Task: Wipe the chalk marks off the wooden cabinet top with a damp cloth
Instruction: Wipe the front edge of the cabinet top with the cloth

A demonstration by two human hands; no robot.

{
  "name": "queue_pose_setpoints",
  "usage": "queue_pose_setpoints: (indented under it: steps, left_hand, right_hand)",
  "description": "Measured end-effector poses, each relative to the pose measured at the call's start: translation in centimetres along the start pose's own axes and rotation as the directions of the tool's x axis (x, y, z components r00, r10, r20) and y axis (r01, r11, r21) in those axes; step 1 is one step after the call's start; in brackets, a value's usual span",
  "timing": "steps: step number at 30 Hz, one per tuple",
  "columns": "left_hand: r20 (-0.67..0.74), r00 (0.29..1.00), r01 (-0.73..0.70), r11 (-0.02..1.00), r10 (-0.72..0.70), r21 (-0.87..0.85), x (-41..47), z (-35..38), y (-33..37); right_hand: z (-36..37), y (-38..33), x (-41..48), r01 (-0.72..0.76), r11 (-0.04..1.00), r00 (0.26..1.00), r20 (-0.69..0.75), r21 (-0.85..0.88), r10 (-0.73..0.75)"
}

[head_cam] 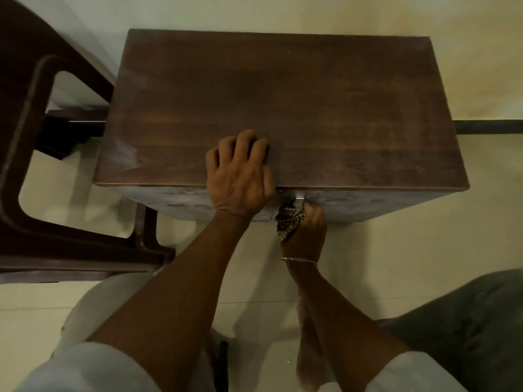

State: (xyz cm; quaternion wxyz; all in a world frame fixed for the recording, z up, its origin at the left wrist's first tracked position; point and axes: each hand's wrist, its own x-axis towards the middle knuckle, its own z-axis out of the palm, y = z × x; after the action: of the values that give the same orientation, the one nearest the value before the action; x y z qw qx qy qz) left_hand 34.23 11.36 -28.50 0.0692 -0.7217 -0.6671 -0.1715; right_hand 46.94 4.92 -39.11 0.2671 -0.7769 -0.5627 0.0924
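The dark wooden cabinet top (283, 103) fills the middle of the view. A faint whitish chalk smear (126, 151) shows near its front left corner. My left hand (240, 176) rests on the front edge of the top, fingers bent on the wood. Below the edge, my right hand (307, 230) grips a bunched patterned cloth (288, 220) against the cabinet's front face, beside a small metal latch (299, 200). The front face (184, 200) looks pale and chalky.
A dark wooden chair (34, 137) stands close on the cabinet's left. Pale floor tiles (424, 250) surround the cabinet, with a dark skirting strip (489, 127) at the right. My knees in light and grey cloth are at the bottom.
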Motion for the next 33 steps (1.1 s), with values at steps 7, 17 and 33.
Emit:
queue_pose_setpoints:
  steps: [7,17,33]
  left_hand:
    - [-0.024,1.000,-0.007,1.000,0.007,-0.004,-0.1,0.2,-0.2]
    - [-0.041,0.999,0.008,1.000,-0.009,-0.023,0.0,0.4,0.0]
    - [-0.115,0.993,-0.020,1.000,0.022,0.015,-0.1,0.9,-0.3]
  right_hand:
    - [-1.8,-3.9,-0.4,-0.274,0.930,0.962,0.053,0.245,0.270]
    - [-0.6,-1.9,0.0,-0.161,0.957,0.987,0.016,0.240,0.162]
    - [-0.7,-3.8,-0.6,-0.304,0.940,0.952,0.019,0.156,0.304]
